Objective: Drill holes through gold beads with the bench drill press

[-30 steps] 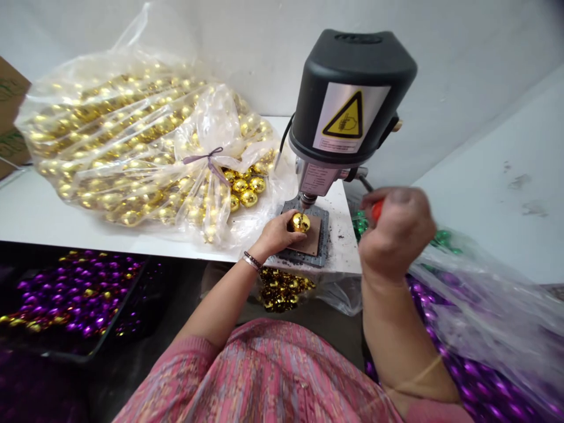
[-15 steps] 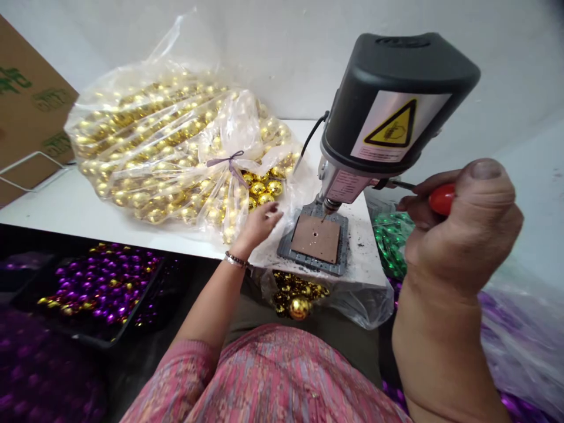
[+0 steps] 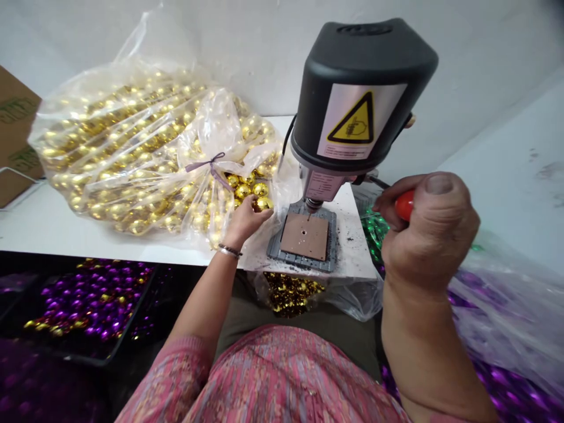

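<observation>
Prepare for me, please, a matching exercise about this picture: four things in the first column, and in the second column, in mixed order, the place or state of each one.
Column 1
1. Left hand
2. Right hand
3. Brown plate
4. Purple ribbon

Column 2
A. lies on the grey base
B. tied around the gathered plastic bag
C. reaches in among the gold balls
D. closed around the red knob

Right pairs: 1-C, 2-D, 3-A, 4-B
</observation>
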The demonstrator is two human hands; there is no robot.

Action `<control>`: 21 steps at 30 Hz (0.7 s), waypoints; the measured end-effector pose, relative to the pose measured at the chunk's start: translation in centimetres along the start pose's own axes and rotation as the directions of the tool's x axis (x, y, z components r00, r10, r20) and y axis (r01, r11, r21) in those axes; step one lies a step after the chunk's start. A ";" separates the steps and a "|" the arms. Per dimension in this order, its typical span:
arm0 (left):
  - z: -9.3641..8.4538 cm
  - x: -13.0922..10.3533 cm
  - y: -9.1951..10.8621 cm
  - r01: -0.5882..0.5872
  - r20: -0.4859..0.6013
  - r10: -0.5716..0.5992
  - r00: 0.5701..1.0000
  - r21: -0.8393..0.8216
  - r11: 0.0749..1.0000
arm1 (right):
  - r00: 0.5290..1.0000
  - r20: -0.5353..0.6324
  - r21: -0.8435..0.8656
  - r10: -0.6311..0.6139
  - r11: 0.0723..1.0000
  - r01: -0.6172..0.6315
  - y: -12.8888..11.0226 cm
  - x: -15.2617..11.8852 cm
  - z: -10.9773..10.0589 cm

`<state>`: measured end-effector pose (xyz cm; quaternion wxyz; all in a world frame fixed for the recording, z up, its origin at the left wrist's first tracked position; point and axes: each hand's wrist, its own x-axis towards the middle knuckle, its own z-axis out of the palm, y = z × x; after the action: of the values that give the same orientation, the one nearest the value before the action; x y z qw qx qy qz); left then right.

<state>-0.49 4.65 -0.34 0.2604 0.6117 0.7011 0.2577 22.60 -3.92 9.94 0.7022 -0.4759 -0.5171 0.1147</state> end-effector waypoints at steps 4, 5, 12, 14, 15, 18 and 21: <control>-0.1 -3.1 0.7 -0.004 0.221 0.122 0.968 -0.472 0.881 | 1.000 -0.017 0.025 -0.023 0.999 0.024 0.1 0.0 0.3; 0.2 -3.6 0.9 0.002 0.267 0.155 0.951 -0.508 0.861 | 0.999 -0.017 0.031 -0.027 0.999 0.028 0.2 -0.1 0.3; 3.0 -3.8 2.3 -0.128 0.294 0.256 0.921 -0.393 0.911 | 0.999 0.012 0.065 -0.035 0.997 0.034 0.4 0.0 0.2; 3.2 -3.8 2.7 -0.158 0.289 0.253 0.923 -0.314 0.936 | 0.999 0.031 0.044 -0.033 0.999 0.031 0.5 0.0 0.1; 3.3 -3.8 3.0 -0.165 0.283 0.245 0.927 -0.278 0.946 | 0.999 0.036 0.031 -0.035 0.999 0.034 0.6 0.0 0.0; 3.4 -4.0 3.5 -0.171 0.275 0.223 0.935 -0.201 0.964 | 0.998 0.047 0.027 -0.036 0.999 0.035 0.7 -0.2 -0.1; 3.8 -4.1 3.9 -0.205 0.280 0.237 0.930 -0.137 0.969 | 0.997 0.065 0.048 -0.041 0.998 0.038 0.8 -0.3 -0.2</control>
<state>5.42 1.18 -0.24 0.3629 0.7037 0.5667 0.2280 22.91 -3.78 9.15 0.6977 -0.4452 -0.5464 0.1285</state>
